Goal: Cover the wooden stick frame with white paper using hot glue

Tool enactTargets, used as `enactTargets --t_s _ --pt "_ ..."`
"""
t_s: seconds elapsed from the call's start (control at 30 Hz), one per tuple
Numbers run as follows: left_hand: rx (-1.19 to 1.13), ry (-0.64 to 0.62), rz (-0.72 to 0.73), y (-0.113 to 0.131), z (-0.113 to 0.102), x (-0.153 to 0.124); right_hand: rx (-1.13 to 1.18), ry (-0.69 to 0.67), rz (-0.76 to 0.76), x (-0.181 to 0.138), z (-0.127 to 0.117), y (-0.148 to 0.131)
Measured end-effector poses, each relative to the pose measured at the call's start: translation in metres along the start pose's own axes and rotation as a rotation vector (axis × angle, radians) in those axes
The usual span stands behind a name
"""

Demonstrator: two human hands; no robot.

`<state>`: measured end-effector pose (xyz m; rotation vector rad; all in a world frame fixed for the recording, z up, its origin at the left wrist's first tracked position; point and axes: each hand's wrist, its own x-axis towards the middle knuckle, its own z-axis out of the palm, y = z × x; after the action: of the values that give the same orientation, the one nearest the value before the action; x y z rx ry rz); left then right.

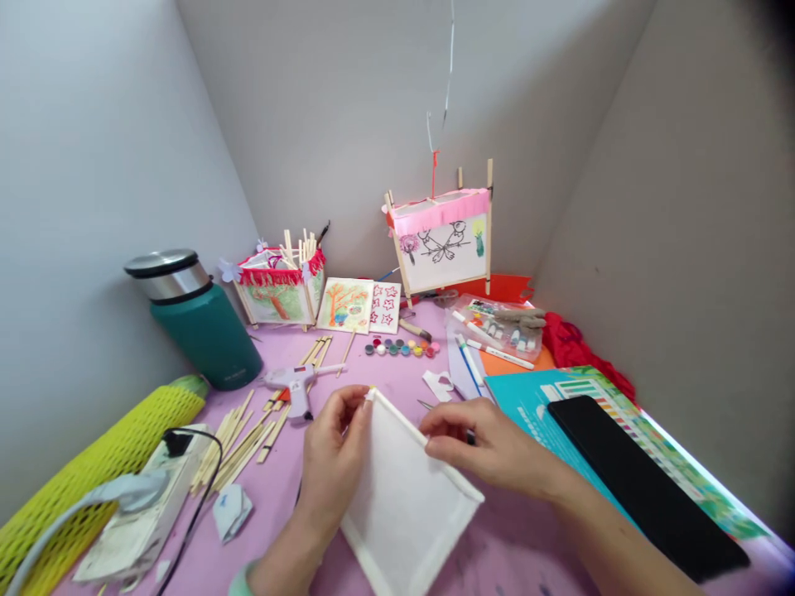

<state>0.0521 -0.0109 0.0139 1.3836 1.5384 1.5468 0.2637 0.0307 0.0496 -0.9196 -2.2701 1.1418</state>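
Note:
A white paper panel (416, 497) on a thin stick frame is tilted up in front of me. My left hand (335, 451) is closed around its upper left corner, thumb on the paper side. At the panel's upper right edge, the fingertips of my right hand (463, 439) pinch the border. A pointed metal tip (426, 405) shows just beyond the right fingers, and something dark peeks out beneath them; I cannot tell whether they are one tool or whether the hand holds it. Left of my left hand lies a white glue gun (298, 387).
Wooden sticks (239, 443), a power strip (146, 505) and a teal bottle (199, 323) stand left. Behind are a stick-filled paper box (277, 294), paint pots (401, 348) and a hanging lantern (444, 248). Markers (500, 354) and a black case (639, 488) lie right.

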Motion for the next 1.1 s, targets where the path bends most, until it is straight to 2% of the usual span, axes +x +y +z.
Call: enactTargets --t_s 0.1,0.17,0.37,0.47,0.53,0.77,0.93,1.1 --pt "-0.134 0.119 -0.022 0.002 -0.001 0.001 0.18 -0.056 -0.054 -0.004 -0.007 -0.004" --pt "-0.212 0.16 -0.039 0.002 -0.001 0.002 0.185 -0.034 -0.086 -0.004 -0.009 -0.002" --pt "-0.341 0.111 -0.093 0.001 -0.002 0.0 -0.043 0.301 -0.198 -0.001 -0.001 0.007" --pt "-0.322 0.08 -0.051 0.002 -0.002 -0.002 -0.158 0.474 -0.325 -0.001 0.001 0.009" --pt "-0.303 0.069 -0.023 0.004 -0.003 -0.003 -0.246 0.533 -0.423 -0.001 0.001 0.011" --pt "-0.241 0.095 0.043 0.01 -0.008 -0.001 -0.374 0.548 -0.554 0.0 0.001 0.018" --pt "-0.196 0.041 0.129 0.007 -0.01 0.001 -0.368 0.535 -0.572 0.0 0.003 0.015" --pt "-0.07 0.066 0.224 0.006 -0.01 0.001 -0.338 0.551 -0.589 0.001 0.006 0.016"
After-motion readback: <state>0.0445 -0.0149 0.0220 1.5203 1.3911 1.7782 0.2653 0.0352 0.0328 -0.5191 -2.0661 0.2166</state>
